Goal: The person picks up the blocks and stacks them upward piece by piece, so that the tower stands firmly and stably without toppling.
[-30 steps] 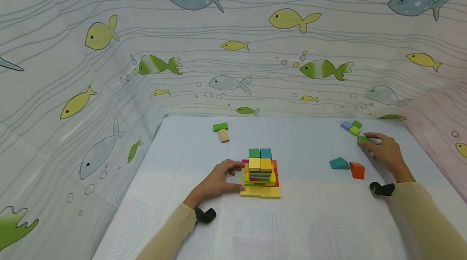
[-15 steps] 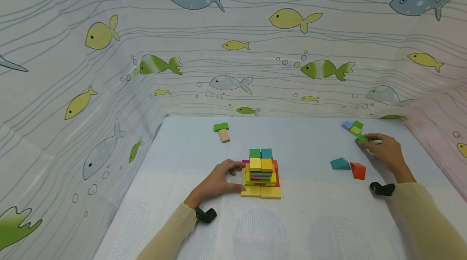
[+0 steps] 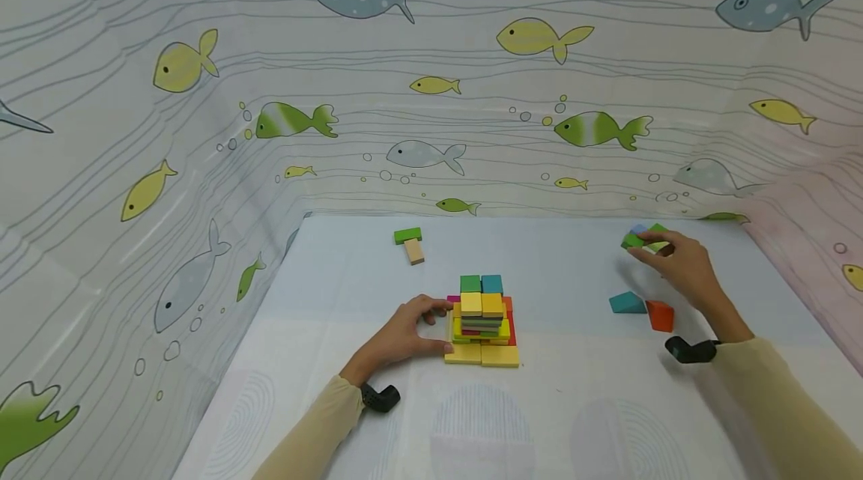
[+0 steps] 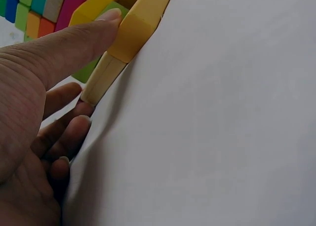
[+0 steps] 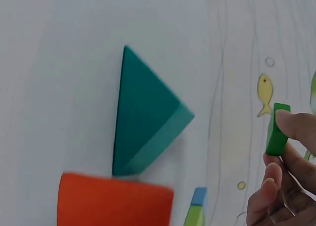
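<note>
Wooden blocks stand in a tiered stack (image 3: 482,305), wide yellow pieces at the bottom and a green and a teal block at the back top. On its left side rests my left hand (image 3: 404,330), thumb at the front corner and fingertips at the back. The left wrist view shows that thumb against a yellow block (image 4: 133,36), with fingers beyond a pale wooden block (image 4: 102,78). Far right, my right hand (image 3: 684,266) pinches a small green block (image 5: 274,137) between thumb and fingers, raised above the table. In the head view it overlaps the loose blocks behind.
Behind the right hand lie a blue block (image 3: 637,229) and green ones. A teal triangular block (image 3: 627,303) and an orange-red block (image 3: 660,315) sit nearer. Back left are a green block (image 3: 407,235) and a tan block (image 3: 414,251). A fish-print sheet (image 3: 472,113) surrounds the table.
My right hand has picked the green block up from beside the loose blocks and carried it left and slightly away. My left hand and the stack have stayed put.
</note>
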Demonstrator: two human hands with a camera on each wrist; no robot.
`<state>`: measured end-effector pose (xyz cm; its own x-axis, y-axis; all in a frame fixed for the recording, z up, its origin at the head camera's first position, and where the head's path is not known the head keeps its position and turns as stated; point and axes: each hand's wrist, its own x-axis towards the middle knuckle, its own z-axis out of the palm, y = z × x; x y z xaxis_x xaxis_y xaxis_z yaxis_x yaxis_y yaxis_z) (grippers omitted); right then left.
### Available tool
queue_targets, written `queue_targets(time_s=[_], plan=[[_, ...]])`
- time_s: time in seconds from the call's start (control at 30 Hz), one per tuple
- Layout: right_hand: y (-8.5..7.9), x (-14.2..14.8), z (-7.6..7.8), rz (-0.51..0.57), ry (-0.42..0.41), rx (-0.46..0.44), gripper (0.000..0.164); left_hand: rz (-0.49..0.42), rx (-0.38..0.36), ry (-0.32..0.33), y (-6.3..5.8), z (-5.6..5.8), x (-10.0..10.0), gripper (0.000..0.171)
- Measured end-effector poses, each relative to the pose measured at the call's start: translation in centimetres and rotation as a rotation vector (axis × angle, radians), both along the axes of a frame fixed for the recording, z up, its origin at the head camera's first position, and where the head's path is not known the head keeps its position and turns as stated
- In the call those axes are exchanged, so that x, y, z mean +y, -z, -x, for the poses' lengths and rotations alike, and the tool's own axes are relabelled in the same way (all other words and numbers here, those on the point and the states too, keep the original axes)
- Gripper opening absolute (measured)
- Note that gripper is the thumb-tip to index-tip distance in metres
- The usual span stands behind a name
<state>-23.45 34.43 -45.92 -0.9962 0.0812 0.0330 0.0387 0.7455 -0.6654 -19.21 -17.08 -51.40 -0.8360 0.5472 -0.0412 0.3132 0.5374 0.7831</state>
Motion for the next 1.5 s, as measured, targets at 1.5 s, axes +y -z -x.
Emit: queue_targets(time_s=[1.5], plan=[[-6.3, -23.5, -4.0, 0.064, -0.600, 0.260, 0.038, -0.016, 0.002, 0.012, -0.2, 0.1, -0.2, 0.070]])
